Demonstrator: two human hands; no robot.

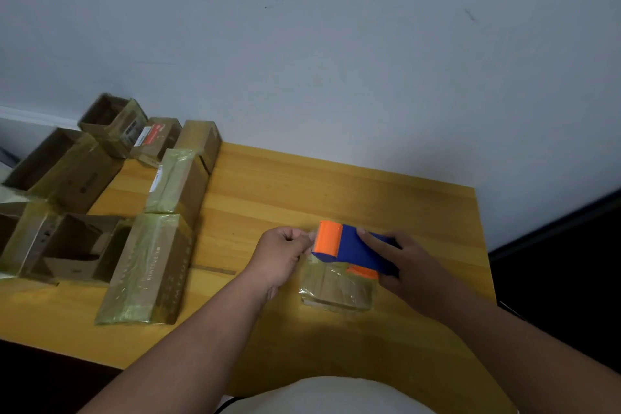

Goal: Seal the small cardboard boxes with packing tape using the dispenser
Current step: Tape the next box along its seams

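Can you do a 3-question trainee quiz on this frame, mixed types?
1. True or false: the right hand holds the blue and orange plastic tape dispenser.
2. What lies under the dispenser? A) a small tape-wrapped cardboard box B) a roll of labels C) scissors
3. Fill in: the left hand pinches at the dispenser's ____ roller end.

Key: 1 true; 2 A; 3 orange.

Dispenser under right hand: matt plastic, blue w/ orange. Small box below both hands: brown cardboard, glossy crinkled tape film. Table: smooth varnished wood. Boxes left of left hand: cardboard, shiny tape.
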